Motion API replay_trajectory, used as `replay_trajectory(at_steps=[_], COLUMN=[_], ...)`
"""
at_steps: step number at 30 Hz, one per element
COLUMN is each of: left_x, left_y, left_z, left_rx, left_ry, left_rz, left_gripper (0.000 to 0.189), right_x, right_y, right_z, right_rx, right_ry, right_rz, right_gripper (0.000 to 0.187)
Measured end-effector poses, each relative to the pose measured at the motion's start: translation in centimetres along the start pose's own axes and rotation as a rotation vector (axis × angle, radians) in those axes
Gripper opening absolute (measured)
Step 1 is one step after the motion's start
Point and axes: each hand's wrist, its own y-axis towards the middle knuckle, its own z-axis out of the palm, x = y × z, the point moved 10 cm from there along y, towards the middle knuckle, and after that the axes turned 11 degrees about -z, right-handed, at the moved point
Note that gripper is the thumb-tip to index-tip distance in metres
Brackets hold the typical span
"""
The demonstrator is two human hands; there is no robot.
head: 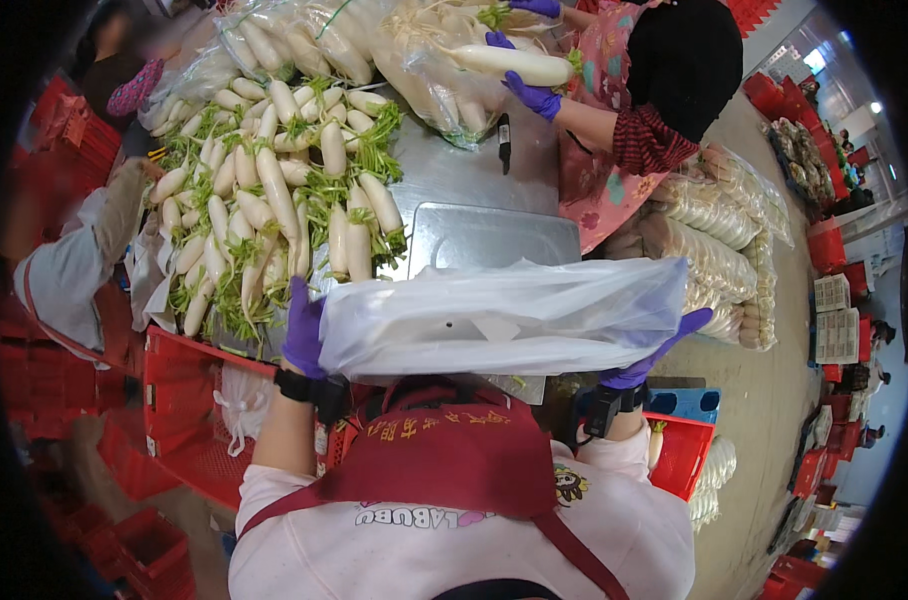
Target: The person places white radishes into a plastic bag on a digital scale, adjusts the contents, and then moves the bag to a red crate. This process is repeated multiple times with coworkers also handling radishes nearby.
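Observation:
A translucent plastic bag (pixel 499 319) is stretched wide in front of my chest, above the near edge of the steel table. My left hand (pixel 304 330), in a purple glove, grips its left end. Gloved in purple too, my right hand (pixel 656 349) is at the bag's right end, partly behind or inside the film, with fingertips showing past it. Just beyond the bag lies a shallow metal tray or plate (pixel 491 232). White radishes with green stem stubs (pixel 274 180) are heaped at the left of the table.
Across the table a co-worker's gloved hands (pixel 532 94) hold a radish (pixel 510 64). Filled plastic bags (pixel 454 97) and a black marker (pixel 505 142) lie nearby. Another person's arm (pixel 123 210) is at the left. Red crates (pixel 191 420) stand below; bagged radishes (pixel 701 255) are stacked at the right.

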Motion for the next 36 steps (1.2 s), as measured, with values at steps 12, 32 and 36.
replay_trajectory(at_steps=[12, 32, 36], left_x=[5.2, 2.6, 3.1], left_y=[6.2, 10.4, 12.5], left_z=[10.7, 3.7, 7.5], left_rx=[-0.115, -0.261, -0.14], left_ry=[2.509, 3.037, 2.347], left_rz=[0.359, -0.209, 0.225], left_gripper=[0.082, 0.077, 0.069], right_x=[-4.2, -12.9, -13.8], right_y=[-1.3, 2.5, 0.4], right_z=[-2.5, -5.7, -2.8], right_rx=[-0.036, 1.508, 1.61], right_ry=[-0.199, -2.456, -2.209], right_rz=[0.249, -0.156, -0.244], right_gripper=[0.087, 0.029, 0.015])
